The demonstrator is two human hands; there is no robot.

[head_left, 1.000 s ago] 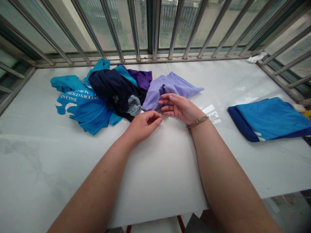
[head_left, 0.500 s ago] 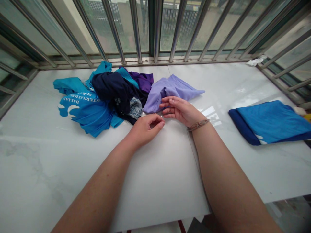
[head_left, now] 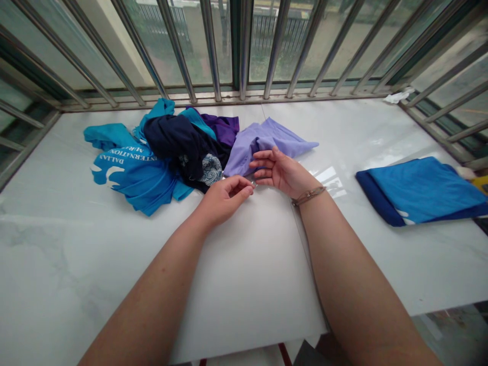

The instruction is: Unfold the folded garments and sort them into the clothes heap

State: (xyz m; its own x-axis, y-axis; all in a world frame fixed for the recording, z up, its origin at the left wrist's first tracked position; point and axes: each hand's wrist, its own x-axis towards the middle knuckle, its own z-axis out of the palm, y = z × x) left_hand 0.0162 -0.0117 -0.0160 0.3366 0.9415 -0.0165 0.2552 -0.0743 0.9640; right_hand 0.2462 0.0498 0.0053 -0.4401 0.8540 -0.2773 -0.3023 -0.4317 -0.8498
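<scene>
My left hand hovers low over the white tabletop, its fingers curled so that thumb and fingertips nearly meet. Whatever may be pinched there is too small to make out; a faint glint shows at the tips. Facing it, my right hand holds nothing, its fingers apart and the palm turned toward the left hand. Just behind both hands lies a lavender cloth garment, loosely spread. To its left is a heap with a navy garment, a blue printed T-shirt and a purple garment.
On the right lies a folded blue garment with a navy edge, a yellow object beside it. A crumpled white tissue rests in the far right corner. Metal window bars enclose the back and sides of the white tabletop.
My left hand has shifted slightly left and up, its thumb and fingertips drawing closer together. My right hand has barely moved, and the clothes lie as before. The view has shifted slightly.
</scene>
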